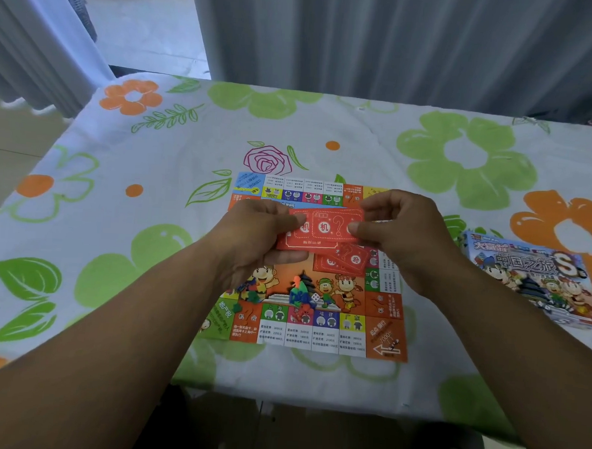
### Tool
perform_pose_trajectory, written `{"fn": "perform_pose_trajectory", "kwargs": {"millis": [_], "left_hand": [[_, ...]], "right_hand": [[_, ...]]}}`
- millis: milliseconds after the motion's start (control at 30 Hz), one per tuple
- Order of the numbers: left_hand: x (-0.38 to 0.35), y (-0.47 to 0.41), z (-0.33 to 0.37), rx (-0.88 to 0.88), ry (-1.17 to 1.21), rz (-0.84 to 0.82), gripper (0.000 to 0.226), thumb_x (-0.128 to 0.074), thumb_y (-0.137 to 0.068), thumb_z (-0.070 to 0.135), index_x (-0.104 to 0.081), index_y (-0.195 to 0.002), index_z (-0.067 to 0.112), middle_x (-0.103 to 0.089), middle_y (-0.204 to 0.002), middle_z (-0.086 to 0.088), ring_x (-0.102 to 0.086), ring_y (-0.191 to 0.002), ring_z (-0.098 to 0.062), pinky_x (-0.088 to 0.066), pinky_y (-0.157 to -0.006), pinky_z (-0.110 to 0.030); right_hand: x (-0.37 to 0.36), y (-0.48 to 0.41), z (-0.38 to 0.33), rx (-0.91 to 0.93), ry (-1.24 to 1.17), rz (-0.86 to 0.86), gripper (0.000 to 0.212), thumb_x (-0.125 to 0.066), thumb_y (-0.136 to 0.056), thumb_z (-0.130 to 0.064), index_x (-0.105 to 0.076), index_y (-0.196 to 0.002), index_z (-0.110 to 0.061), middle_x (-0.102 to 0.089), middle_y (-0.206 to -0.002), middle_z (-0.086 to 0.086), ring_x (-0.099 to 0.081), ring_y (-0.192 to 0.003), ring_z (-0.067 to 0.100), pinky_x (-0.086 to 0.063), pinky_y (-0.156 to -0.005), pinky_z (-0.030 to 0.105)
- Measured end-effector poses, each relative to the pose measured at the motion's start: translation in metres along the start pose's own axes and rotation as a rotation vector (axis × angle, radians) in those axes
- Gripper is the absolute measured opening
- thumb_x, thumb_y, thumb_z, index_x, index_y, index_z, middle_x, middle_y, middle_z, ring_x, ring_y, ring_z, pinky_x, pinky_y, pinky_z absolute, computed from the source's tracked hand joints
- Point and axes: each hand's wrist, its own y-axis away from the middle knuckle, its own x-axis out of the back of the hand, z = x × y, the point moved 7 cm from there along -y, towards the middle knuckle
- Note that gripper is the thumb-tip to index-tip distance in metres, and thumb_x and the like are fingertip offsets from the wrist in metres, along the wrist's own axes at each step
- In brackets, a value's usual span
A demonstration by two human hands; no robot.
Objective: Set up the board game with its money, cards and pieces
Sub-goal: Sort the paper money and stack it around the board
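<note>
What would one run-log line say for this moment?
left hand grips red cards | right hand pinches their right end | above game board | pieces, die on board | box beside board, right

Over the middle of the game board (316,332), the left hand (252,242) and the right hand (400,236) pinch a small stack of red cards (325,229) by its opposite ends (a question mark shows on the top one). A few other cards (346,261) lie on the board's centre, partly under the held stack, and coloured plastic pieces (297,294) with a white die (315,297) sit toward the board's near edge. The game box (531,281) lies off the board's right side on the flowered tablecloth (152,182).
</note>
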Motion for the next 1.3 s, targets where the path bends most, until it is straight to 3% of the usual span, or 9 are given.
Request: {"fn": "perform_pose_trajectory", "kwargs": {"millis": [200,367,533,667,767,867,933,1067,1300], "left_hand": [[-0.003,0.001,-0.001,0.004,-0.007,-0.019,0.017,-0.065,-0.096,0.019,-0.062,-0.103,0.004,-0.076,-0.104,-0.015,-0.076,-0.084,-0.019,-0.062,-0.058,-0.027],[-0.002,0.001,0.000,0.036,0.025,-0.016,0.019,-0.063,-0.098,0.017,-0.064,-0.108,0.001,-0.076,-0.101,-0.015,-0.076,-0.084,-0.022,-0.062,-0.059,-0.030],[0.009,0.000,-0.001,0.052,0.023,0.082,0.017,-0.054,-0.095,-0.003,-0.066,-0.105,0.003,-0.074,-0.102,-0.017,-0.077,-0.079,-0.023,-0.064,-0.063,-0.033],[0.022,-0.001,0.003,0.012,-0.007,0.220,0.017,-0.053,-0.095,-0.004,-0.066,-0.103,0.003,-0.073,-0.103,-0.019,-0.077,-0.080,-0.027,-0.064,-0.070,-0.037],[0.029,-0.003,0.005,-0.001,0.025,0.279,0.018,-0.054,-0.094,-0.004,-0.065,-0.107,0.004,-0.071,-0.107,-0.020,-0.076,-0.081,-0.030,-0.062,-0.061,-0.033],[0.027,-0.004,0.003,0.002,0.027,0.233,0.019,-0.056,-0.095,-0.005,-0.063,-0.110,0.002,-0.071,-0.108,-0.021,-0.077,-0.082,-0.031,-0.062,-0.061,-0.031],[0.022,-0.005,0.001,0.011,0.007,0.183,0.016,-0.058,-0.095,-0.004,-0.063,-0.109,0.002,-0.071,-0.109,-0.022,-0.076,-0.084,-0.031,-0.062,-0.061,-0.031],[0.010,-0.004,-0.001,0.020,-0.046,0.084,0.017,-0.065,-0.094,0.002,-0.064,-0.111,0.002,-0.072,-0.110,-0.019,-0.076,-0.087,-0.028,-0.061,-0.059,-0.028],[0.001,-0.003,-0.001,0.021,-0.015,0.006,0.018,-0.068,-0.094,0.014,-0.066,-0.107,0.002,-0.075,-0.105,-0.016,-0.076,-0.087,-0.021,-0.061,-0.059,-0.028]], "right_hand": [[-0.007,0.000,0.008,-0.150,-0.125,-0.047,0.027,-0.076,-0.083,0.005,-0.061,-0.104,-0.004,-0.067,-0.108,0.021,-0.076,-0.079,0.031,-0.062,-0.064,0.036],[0.001,-0.001,0.005,-0.153,-0.109,0.035,0.025,-0.074,-0.085,0.003,-0.061,-0.103,-0.007,-0.069,-0.106,0.017,-0.076,-0.078,0.028,-0.061,-0.059,0.033],[0.019,-0.006,0.016,-0.220,-0.116,0.155,0.024,-0.071,-0.087,0.004,-0.059,-0.105,-0.006,-0.067,-0.105,0.017,-0.076,-0.070,0.024,-0.063,-0.058,0.035],[0.022,-0.005,0.021,-0.244,-0.083,0.177,0.021,-0.067,-0.089,0.005,-0.056,-0.105,-0.004,-0.066,-0.101,0.018,-0.075,-0.071,0.025,-0.064,-0.060,0.037],[0.023,-0.006,0.021,-0.242,-0.019,0.167,0.018,-0.067,-0.089,0.004,-0.056,-0.101,-0.005,-0.065,-0.102,0.019,-0.073,-0.072,0.026,-0.064,-0.062,0.039],[0.021,-0.005,0.026,-0.231,0.298,0.117,0.021,-0.073,-0.085,-0.006,-0.056,-0.098,-0.006,-0.064,-0.103,0.015,-0.069,-0.083,0.028,-0.061,-0.077,0.051],[0.021,-0.005,0.022,-0.164,0.472,0.130,0.027,-0.075,-0.084,-0.017,-0.058,-0.104,-0.010,-0.064,-0.108,0.009,-0.066,-0.090,0.026,-0.059,-0.079,0.049],[-0.003,0.003,0.009,-0.094,0.208,-0.055,0.017,-0.069,-0.093,-0.030,-0.066,-0.093,-0.013,-0.071,-0.093,0.005,-0.066,-0.069,0.015,-0.051,-0.057,0.031],[-0.007,0.004,0.004,-0.048,0.127,-0.048,0.013,-0.075,-0.089,-0.013,-0.064,-0.095,-0.010,-0.070,-0.084,0.008,-0.063,-0.055,0.010,-0.052,-0.055,0.032]]}}
